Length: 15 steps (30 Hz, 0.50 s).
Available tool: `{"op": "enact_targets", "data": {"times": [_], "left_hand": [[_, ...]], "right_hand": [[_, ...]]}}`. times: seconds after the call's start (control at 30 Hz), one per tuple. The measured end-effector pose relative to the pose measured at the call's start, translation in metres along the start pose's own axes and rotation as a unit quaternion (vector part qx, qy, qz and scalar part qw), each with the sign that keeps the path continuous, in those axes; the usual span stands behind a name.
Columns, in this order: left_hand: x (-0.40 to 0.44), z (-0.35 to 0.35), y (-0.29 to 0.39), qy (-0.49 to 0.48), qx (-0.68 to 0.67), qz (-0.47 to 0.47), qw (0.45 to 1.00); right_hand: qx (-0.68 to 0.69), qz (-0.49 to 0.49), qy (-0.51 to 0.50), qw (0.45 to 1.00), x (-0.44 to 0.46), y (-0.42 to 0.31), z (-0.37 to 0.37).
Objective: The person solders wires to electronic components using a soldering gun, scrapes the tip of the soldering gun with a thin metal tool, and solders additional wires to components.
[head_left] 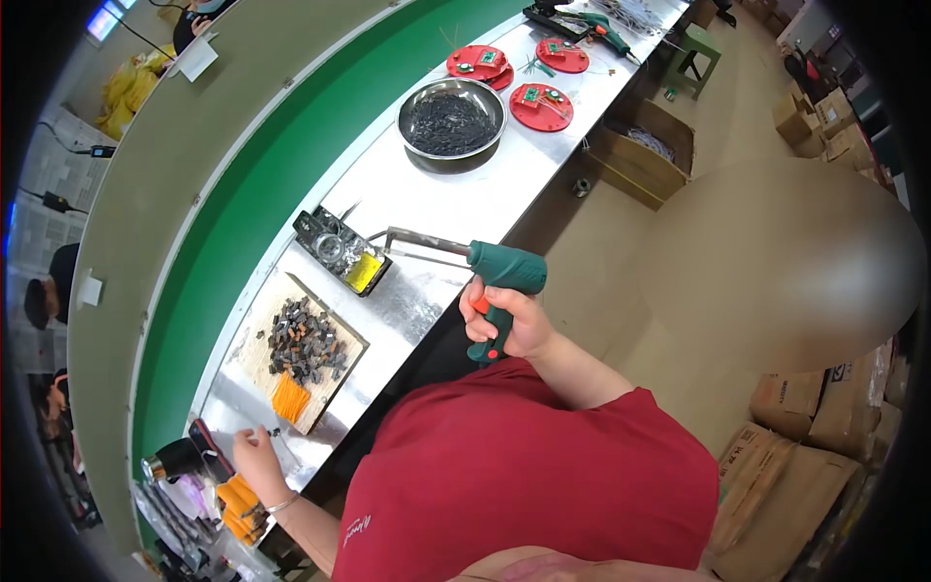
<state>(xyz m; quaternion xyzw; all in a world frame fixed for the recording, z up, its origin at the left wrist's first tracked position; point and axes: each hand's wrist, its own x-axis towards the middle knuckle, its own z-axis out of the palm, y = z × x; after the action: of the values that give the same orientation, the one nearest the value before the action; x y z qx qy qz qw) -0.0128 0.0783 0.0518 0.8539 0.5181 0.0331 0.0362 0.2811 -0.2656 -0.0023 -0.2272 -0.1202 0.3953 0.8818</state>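
My right hand (509,318) is wrapped round the handle of a green soldering gun (506,268), whose metal tip points left over a black soldering stand with a yellow sponge (364,273). My left hand (256,460) is low at the left, its fingers drawn together by a tiny dark piece (274,433) too small to make out. Between the hands lies a wooden board (322,403) with a pile of small black and brown parts (303,339) and a bundle of orange pieces (290,397).
A steel bowl (452,118) of black pieces and red discs with green circuit boards (541,107) stand farther up the bench. A black heat gun (176,460) and orange bundles (240,508) are beside my left hand. Cardboard boxes (776,475) and a green stool (694,56) are right.
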Motion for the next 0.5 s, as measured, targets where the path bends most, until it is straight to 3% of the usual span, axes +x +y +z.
{"op": "enact_targets", "data": {"times": [0.13, 0.2, 0.27, 0.37, 0.5], "left_hand": [[0.007, -0.025, 0.021, 0.1, -0.069, 0.054, 0.991], [0.0, -0.041, 0.045, 0.084, -0.134, 0.003, 0.988], [-0.006, -0.043, 0.055, 0.068, -0.167, -0.003, 0.984], [-0.008, -0.034, 0.051, 0.003, -0.229, -0.003, 0.974], [-0.016, -0.007, 0.026, 0.036, -0.235, 0.03, 0.971]], "right_hand": [[-0.018, 0.006, 0.021, 1.0, -0.004, -0.016, -0.005], [-0.025, -0.003, 0.007, 1.0, -0.006, -0.021, -0.004], [-0.015, -0.021, 0.044, 0.999, -0.008, -0.021, 0.005], [-0.036, -0.029, 0.018, 0.999, -0.01, -0.02, -0.003], [-0.048, -0.029, -0.011, 0.998, 0.002, -0.006, 0.01]]}}
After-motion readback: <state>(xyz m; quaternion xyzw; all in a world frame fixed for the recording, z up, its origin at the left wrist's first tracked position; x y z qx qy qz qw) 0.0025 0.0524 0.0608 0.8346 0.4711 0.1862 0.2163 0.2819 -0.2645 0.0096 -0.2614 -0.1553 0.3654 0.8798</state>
